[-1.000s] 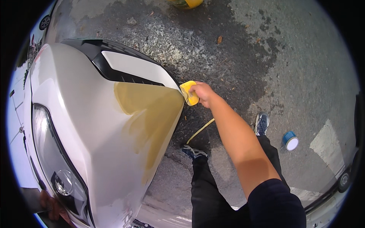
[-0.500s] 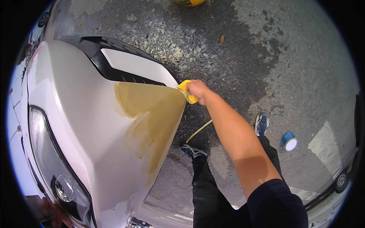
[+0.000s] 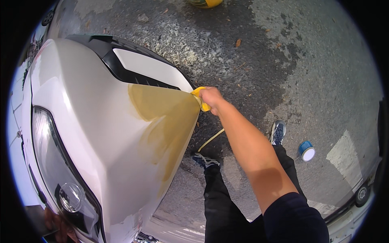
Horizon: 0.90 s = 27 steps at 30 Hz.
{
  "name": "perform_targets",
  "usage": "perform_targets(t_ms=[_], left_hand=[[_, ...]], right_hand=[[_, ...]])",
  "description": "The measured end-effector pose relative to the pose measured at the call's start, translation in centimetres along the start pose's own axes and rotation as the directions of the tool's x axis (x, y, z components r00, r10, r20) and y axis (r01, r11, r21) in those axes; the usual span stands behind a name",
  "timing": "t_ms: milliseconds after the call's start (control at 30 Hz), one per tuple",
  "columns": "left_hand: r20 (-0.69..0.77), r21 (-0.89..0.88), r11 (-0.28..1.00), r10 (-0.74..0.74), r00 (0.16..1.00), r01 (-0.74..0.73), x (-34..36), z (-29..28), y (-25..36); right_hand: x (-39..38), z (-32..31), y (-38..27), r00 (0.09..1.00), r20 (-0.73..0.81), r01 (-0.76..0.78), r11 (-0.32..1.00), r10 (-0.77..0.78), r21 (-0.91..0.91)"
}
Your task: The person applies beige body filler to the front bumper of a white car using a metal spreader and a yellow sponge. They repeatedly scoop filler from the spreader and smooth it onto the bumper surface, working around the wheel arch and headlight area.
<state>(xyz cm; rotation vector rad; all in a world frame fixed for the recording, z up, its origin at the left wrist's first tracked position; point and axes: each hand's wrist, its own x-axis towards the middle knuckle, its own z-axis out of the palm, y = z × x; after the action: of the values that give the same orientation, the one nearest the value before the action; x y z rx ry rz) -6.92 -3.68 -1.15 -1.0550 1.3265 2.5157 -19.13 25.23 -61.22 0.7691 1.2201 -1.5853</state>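
Observation:
My right hand [image 3: 211,98] is closed round a yellow putty spreader [image 3: 201,99], its edge against the sharp corner of a white car's bumper [image 3: 93,117]. Tan putty [image 3: 162,117] lies smeared over the panel beside that corner, thick near the spreader and streaky toward the lower left. The black vent trim [image 3: 121,69] runs just above the putty. Fingers hide part of the spreader. My left hand does not show.
A blue can [image 3: 306,151] with a white end is on the asphalt to the right of my shoes [image 3: 205,160]. A pale yellow hose [image 3: 211,140] lies between them. Finger-like dark shapes [image 3: 56,227] appear at the lower left rim; whose, I cannot tell. Another car's wheel [image 3: 362,195] is far right.
The car has shifted slightly rightward in view. My right hand has stayed at the bumper corner with the spreader, turned a little, so less of the yellow shows.

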Motion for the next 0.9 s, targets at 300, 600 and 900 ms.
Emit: perform_targets(t_ms=[300,600,900], left_hand=[[-0.002,0.004,1.000,-0.002,1.000,0.002,-0.6,0.1,0.2],[-0.055,0.172,0.981,0.102,0.993,-0.091,-1.4,0.2,0.1],[-0.026,0.249,0.963,0.110,0.994,-0.100,-0.8,1.9,-1.1]], right_hand=[[-1.9,0.7,0.6,0.997,-0.021,0.074,0.997,-0.073,0.030],[-7.6,2.1,-0.1,0.988,-0.043,0.154,0.975,-0.149,0.161],[-13.0,4.1,0.1,0.962,-0.086,0.272,0.925,-0.258,0.265]])
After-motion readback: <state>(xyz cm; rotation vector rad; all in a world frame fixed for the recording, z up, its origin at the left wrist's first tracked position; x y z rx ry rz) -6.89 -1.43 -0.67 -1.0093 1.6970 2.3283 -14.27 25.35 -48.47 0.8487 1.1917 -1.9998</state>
